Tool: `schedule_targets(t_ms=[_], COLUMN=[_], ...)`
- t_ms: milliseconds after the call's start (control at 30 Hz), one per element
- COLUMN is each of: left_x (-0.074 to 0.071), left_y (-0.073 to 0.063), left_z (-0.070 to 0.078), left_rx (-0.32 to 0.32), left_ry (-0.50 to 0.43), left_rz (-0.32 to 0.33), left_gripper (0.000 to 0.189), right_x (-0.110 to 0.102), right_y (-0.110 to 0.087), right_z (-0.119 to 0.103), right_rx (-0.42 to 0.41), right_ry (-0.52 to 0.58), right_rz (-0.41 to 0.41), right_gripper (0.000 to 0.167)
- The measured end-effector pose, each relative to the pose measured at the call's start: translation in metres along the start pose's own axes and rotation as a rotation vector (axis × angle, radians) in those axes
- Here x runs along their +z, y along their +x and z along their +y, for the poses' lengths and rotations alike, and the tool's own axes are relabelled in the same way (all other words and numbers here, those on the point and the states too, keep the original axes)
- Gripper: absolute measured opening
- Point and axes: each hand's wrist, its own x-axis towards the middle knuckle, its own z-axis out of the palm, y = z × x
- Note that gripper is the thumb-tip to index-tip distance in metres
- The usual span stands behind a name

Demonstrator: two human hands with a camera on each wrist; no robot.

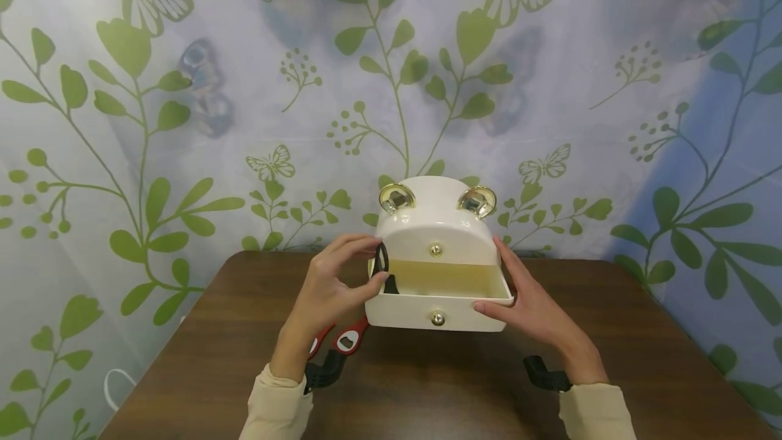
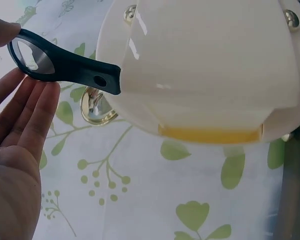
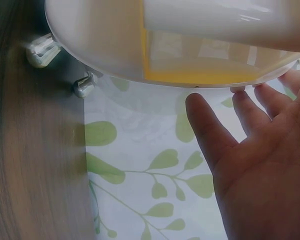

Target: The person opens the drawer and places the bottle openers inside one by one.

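Left grip [image 1: 330,288] pinches dark opener [image 2: 77,69], oval metal inset [image 2: 44,61]; right grip [image 1: 534,304], outstretched, touches glossy white round-topped box [image 1: 436,208].

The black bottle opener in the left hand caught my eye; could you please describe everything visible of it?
The bottle opener is nearly black and smooth, perhaps plastic-coated, with a shiny metal insert in its rounded head. Its handle flares slightly toward the far end, near which there is a small hole. The left hand holds it by the head, between thumb and fingers. In the head view it tilts, handle end downward, at the left side of the open drawer; whether it touches the drawer is unclear.
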Motion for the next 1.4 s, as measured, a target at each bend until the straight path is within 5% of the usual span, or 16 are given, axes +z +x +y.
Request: schedule_targets(t_ms=[233,933,1400], left_x=[0.008,0.028,0.031], left_y=[0.0,-0.01,-0.012], left_z=[-0.004,-0.021,-0.026], left_rx=[0.023,-0.127,-0.098], left_ry=[-0.011,0.044,0.073], left_rz=[-0.004,-0.187,-0.226], left_gripper=[0.047,0.042,0.041], right_x=[0.0,0.0,0.0], right_y=[-0.001,-0.001,-0.002], right_z=[0.0,-0.001,-0.001], right_rx=[0.001,-0.013,-0.01], right_ry=[0.01,0.019,0.005], right_rz=[-0.002,-0.001,0.001], right_gripper=[0.114,0.114,0.113])
